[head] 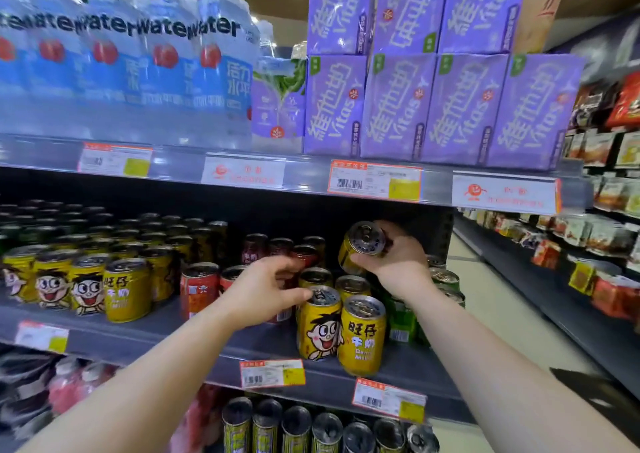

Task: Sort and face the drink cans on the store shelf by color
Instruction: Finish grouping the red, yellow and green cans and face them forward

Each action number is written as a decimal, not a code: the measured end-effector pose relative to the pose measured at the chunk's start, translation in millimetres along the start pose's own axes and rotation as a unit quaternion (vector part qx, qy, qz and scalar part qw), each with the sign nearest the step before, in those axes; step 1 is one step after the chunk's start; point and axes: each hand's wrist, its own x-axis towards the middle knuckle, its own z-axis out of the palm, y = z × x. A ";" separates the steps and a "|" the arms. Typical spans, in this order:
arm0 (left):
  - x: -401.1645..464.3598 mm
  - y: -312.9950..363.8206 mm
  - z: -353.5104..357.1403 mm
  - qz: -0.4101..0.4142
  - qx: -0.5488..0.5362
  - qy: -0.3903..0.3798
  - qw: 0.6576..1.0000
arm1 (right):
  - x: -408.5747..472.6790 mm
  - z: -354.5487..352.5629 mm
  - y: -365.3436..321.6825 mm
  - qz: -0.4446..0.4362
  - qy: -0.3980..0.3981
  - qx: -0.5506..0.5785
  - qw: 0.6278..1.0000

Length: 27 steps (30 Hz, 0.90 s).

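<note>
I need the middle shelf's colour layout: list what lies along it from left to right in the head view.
Block of yellow cans → red cans → left hand → two front yellow cans → green cans. The right hand holds a yellow can above them.

Water bottles (117,71) with blue labels are standing in a row on the upper shelf; purple drink cartons (440,106) are sitting stacked to their right; price tags (375,179) are lining the shelf edge; packaged snacks (609,161) are filling the racks across the aisle.
</note>
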 end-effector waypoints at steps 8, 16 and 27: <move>8.2 -8.9 -1.1 0.013 -0.007 0.034 0.999 | 12.5 10.2 12.4 0.019 -0.033 -0.108 0.993; 33.7 -24.3 -11.3 0.062 0.030 0.004 0.998 | 18.4 16.1 16.2 0.110 -0.106 -0.270 0.951; 67.6 -49.2 -30.1 0.073 0.047 -0.090 0.992 | 20.4 15.4 4.5 0.147 -0.164 -0.311 0.924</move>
